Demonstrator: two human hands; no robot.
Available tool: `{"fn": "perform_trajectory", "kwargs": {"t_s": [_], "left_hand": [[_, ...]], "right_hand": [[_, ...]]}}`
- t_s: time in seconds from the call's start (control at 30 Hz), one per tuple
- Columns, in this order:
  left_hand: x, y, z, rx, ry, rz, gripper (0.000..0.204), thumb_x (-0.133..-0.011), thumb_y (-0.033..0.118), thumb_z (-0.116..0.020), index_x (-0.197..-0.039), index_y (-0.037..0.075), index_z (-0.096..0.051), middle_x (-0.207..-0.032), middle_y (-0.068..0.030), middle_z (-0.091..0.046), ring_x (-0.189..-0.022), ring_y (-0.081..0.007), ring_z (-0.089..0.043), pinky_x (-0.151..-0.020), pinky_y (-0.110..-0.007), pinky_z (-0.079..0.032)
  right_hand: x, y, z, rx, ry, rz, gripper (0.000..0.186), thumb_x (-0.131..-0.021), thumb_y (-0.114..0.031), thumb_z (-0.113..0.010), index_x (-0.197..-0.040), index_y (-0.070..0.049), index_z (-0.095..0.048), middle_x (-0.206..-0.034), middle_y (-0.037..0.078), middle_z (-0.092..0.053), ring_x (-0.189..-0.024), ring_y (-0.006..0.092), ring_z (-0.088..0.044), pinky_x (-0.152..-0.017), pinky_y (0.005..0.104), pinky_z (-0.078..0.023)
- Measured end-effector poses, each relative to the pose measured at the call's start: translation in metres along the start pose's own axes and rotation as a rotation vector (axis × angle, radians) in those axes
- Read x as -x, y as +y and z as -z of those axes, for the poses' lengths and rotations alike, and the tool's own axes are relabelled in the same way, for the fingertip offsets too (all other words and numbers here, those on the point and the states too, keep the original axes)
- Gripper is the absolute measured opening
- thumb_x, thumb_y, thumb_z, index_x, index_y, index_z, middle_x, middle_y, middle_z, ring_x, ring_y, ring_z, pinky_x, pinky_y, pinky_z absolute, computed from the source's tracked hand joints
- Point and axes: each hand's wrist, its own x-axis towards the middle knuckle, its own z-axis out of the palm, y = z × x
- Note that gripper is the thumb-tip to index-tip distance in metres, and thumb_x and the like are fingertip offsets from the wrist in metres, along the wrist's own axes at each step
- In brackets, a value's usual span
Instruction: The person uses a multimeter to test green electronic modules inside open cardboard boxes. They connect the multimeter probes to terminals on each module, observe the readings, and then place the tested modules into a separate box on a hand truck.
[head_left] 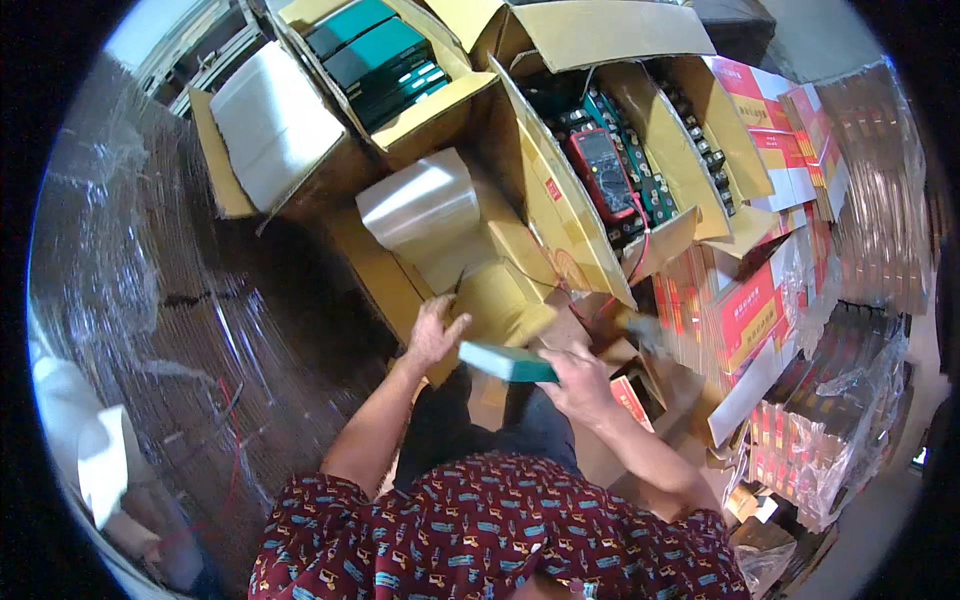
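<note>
A teal flat block with a pale end is in my right hand, whose fingers close round its right end. The block is slightly blurred, and its kind is hard to make out. To its left, my left hand is over the near edge of an open cardboard box, thumb apart from the fingers. A thin dark tip shows just beyond its fingertips; whether the hand touches it cannot be told. Inside that box lies a sheet of clear plastic wrap.
A red multimeter with a red lead rests on green blocks with metal terminals in the right-hand carton. Teal battery-like blocks fill a carton at the back. Red and white flattened cartons stack on the right; wrapped cardboard stands left.
</note>
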Motion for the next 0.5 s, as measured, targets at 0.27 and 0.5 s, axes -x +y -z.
{"fn": "perform_trajectory", "kwargs": {"t_s": [0.27,0.5], "left_hand": [[0.044,0.010,-0.077,-0.505,0.106,0.062,0.085,-0.081,0.034,-0.082,-0.151,0.009,-0.041,-0.127,-0.0170,-0.062,-0.121,-0.0388,-0.057,-0.098,-0.053,-0.049],[0.030,0.007,-0.086,-0.333,-0.174,0.230,0.032,-0.091,0.028,-0.070,-0.114,0.006,-0.064,-0.110,-0.0210,-0.071,-0.107,-0.0405,-0.067,-0.089,-0.051,-0.056]], "right_hand": [[0.129,0.064,0.025,-0.349,0.044,-0.499,0.036,-0.076,-0.015,-0.087,-0.099,0.003,-0.067,-0.093,0.017,-0.068,-0.085,0.0277,-0.066,-0.079,0.0400,-0.053],[0.145,0.112,0.041,-0.522,-0.102,-0.524,0.031,-0.082,-0.009,-0.083,-0.106,0.004,-0.069,-0.100,0.009,-0.073,-0.092,0.0141,-0.065,-0.085,0.0347,-0.054]]}}
